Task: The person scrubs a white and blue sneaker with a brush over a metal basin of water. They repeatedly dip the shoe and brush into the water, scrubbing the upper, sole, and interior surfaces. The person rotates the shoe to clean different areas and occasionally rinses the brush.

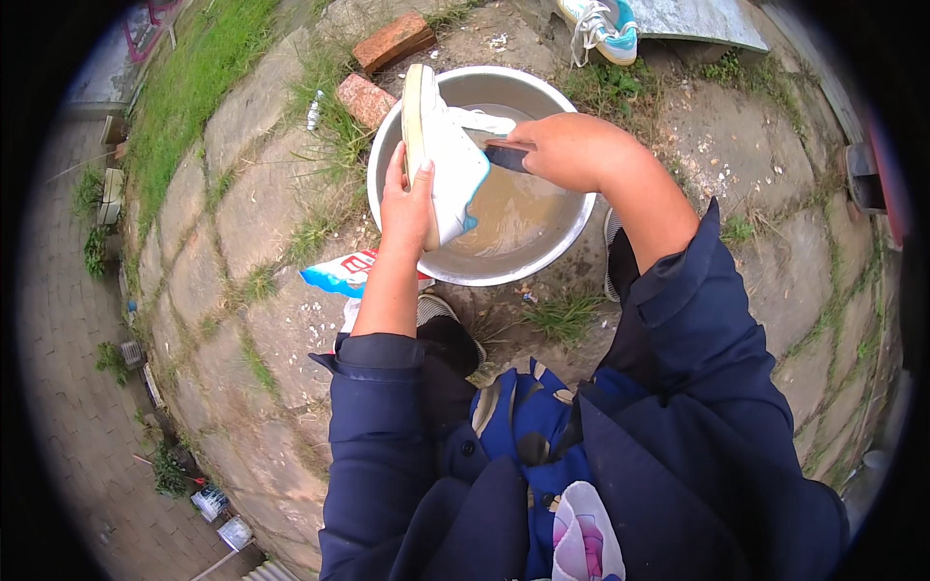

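My left hand (409, 200) grips a white shoe (452, 171) with turquoise edging by its sole, tilted on its side over the left part of a round metal basin (501, 278). Murky brown water (519, 214) lies in the basin. My right hand (563, 149) is closed around a brush (508, 154) with dark bristles, held over the water just right of the shoe. A white strap or tongue (483, 121) of the shoe reaches toward my right fingers; whether they touch it is unclear.
Two red bricks (393, 41) lie beyond the basin's left rim. Another white and turquoise shoe (603, 29) rests at the edge of a grey slab (690, 22) at the top. A printed plastic bag (338, 274) lies beside my left forearm. My feet flank the basin's near side.
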